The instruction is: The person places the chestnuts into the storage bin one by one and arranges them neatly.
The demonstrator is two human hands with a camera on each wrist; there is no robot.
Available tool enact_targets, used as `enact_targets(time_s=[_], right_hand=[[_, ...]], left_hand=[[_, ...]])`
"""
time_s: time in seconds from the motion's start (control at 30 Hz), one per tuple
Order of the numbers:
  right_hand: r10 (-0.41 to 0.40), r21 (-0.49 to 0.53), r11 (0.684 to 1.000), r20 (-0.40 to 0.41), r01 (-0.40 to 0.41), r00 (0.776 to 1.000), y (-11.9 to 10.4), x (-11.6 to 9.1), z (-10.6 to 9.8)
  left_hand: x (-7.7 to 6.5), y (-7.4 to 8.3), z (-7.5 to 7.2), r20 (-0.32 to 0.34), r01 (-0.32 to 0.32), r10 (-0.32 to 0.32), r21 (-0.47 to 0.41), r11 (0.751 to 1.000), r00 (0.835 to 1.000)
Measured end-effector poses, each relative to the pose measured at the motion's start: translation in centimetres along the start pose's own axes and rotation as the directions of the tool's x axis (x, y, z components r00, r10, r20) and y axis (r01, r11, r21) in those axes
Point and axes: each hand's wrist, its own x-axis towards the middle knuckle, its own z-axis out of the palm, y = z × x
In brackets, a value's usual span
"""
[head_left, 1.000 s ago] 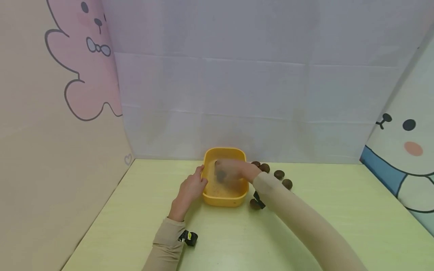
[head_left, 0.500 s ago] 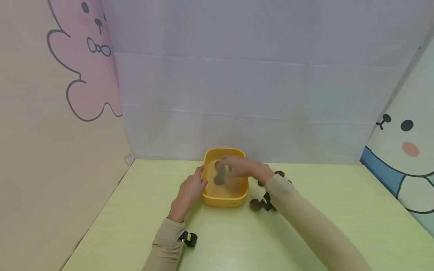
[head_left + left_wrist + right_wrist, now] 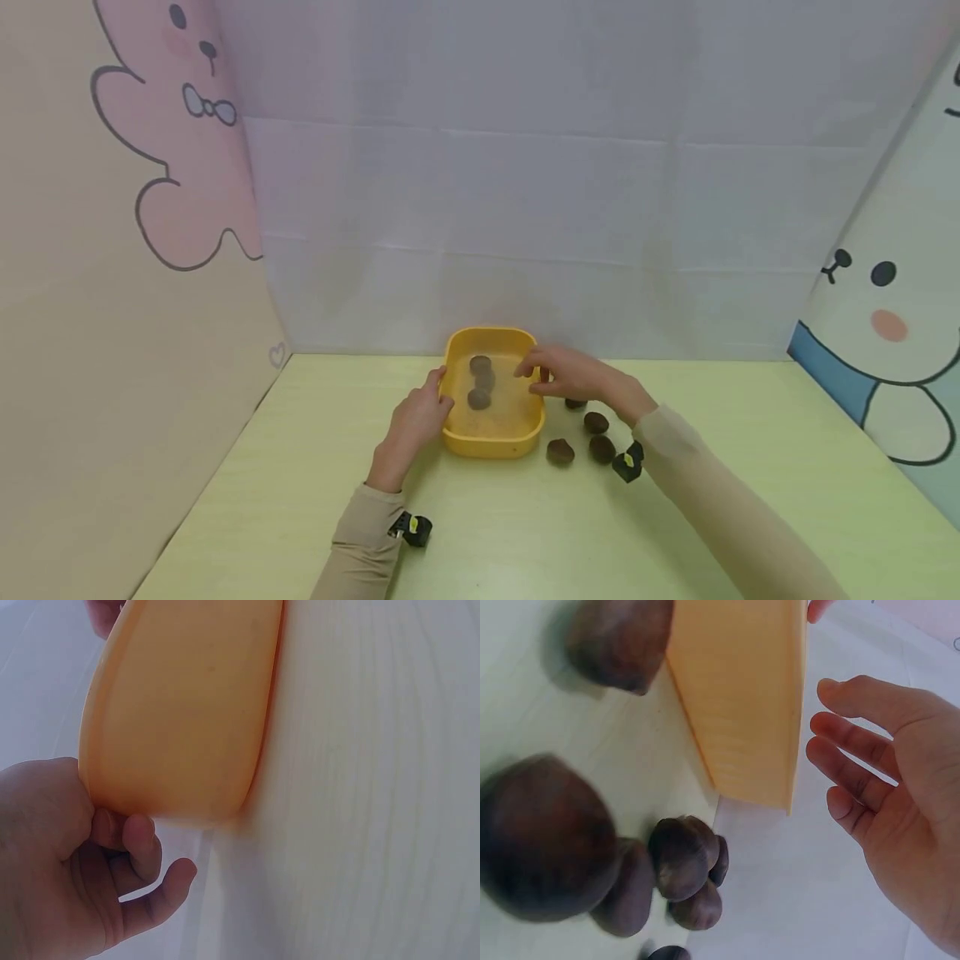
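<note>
A yellow plastic bin [image 3: 491, 447] stands on the table, with a few brown chestnuts [image 3: 478, 399] lying in a row inside it. My left hand [image 3: 417, 417] grips the bin's left wall, thumb at the rim; in the left wrist view its fingers curl against the bin's side [image 3: 180, 712]. Over the right rim hovers my right hand [image 3: 573, 373], its fingers loosely bent and apart. The right wrist view shows nothing in that right hand [image 3: 907, 765]. Several more chestnuts [image 3: 596, 422] lie on the table right of the bin, some partly hidden by the right hand.
The pale yellow-green table [image 3: 480, 533] meets a white cloth backdrop [image 3: 480, 208] just behind the bin. Printed side panels stand at left [image 3: 135, 350] and right [image 3: 892, 350]. A small black camera sits on each wrist.
My right hand has moved right, out of the bin to above its right rim. Chestnuts inside now show more fully. The left hand keeps its grip on the bin.
</note>
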Motion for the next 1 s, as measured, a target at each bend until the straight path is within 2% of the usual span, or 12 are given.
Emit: enact_targets(time_s=[0.33, 0.73, 1.0], right_hand=[[0.048, 0.038, 0.998, -0.065, -0.046, 0.997, 1.2, -2.7, 0.3], [0.094, 0.057, 0.994, -0.030, -0.092, 0.995, 1.8, -4.7, 1.2], [0.074, 0.067, 0.995, -0.016, -0.073, 0.997, 2.0, -6.1, 1.9]], left_hand=[[-0.1, -0.1, -0.1, 0.010, -0.002, 0.002, -0.011, 1.000, 1.000], [-0.1, 0.1, 0.1, 0.008, 0.002, -0.002, -0.019, 1.000, 1.000], [-0.1, -0.1, 0.2, 0.004, 0.003, -0.003, -0.013, 1.000, 1.000]])
